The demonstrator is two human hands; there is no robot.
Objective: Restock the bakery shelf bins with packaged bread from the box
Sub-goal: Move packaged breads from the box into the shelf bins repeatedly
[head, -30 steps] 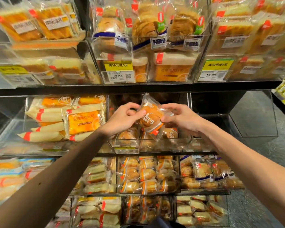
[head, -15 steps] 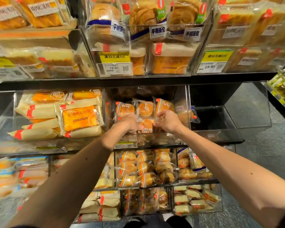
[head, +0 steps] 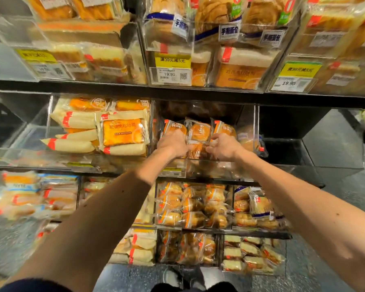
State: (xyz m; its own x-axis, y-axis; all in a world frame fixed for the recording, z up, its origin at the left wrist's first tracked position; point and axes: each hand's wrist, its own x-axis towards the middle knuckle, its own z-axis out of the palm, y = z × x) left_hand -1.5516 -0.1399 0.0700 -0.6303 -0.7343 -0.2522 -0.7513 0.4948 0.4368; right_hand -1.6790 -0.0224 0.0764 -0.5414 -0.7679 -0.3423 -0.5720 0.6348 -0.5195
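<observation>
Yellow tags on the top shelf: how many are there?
3: left tag, middle tag, right tag, all in one row. More may lie out of frame.

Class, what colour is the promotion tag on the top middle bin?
Yellow tag, clearest in the head view.

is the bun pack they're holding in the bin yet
In. The left hand and right hand hold the bun pack low inside the clear bin, in front of three upright packs.
</observation>
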